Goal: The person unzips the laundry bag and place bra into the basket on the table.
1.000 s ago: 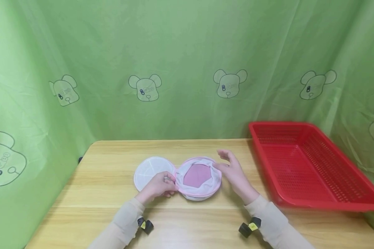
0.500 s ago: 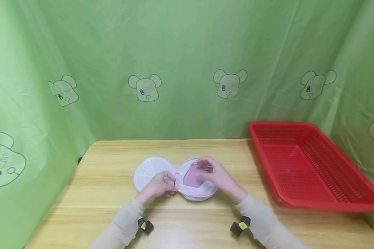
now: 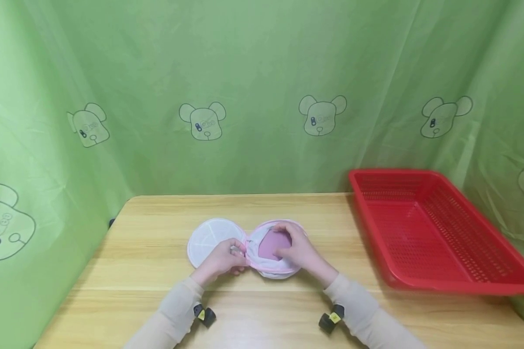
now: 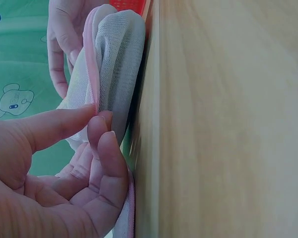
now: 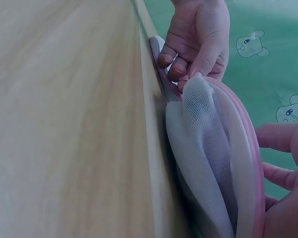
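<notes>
A round white mesh laundry bag (image 3: 263, 273) with a pink zip edge lies on the table, its round lid (image 3: 211, 236) folded out flat to the left. Inside the bag sits a smooth mauve-pink thing (image 3: 270, 245), its kind unclear. My left hand (image 3: 225, 259) pinches the pink edge between thumb and fingertips where lid and bag meet, as the left wrist view shows. Over the bag's right side reaches my right hand (image 3: 299, 249), thumb and fingers spread apart across the mauve-pink thing. Whether those fingertips touch it is hidden by the bag wall in the right wrist view.
At the right of the wooden table (image 3: 157, 276) stands a large red plastic basket (image 3: 377, 232) with perforated sides. A green curtain (image 3: 262, 160) printed with bear faces hangs behind the table and along both sides.
My right hand has moved left from the bag's right rim to over the mauve-pink thing inside. The left hand keeps its pinch in the same place.
</notes>
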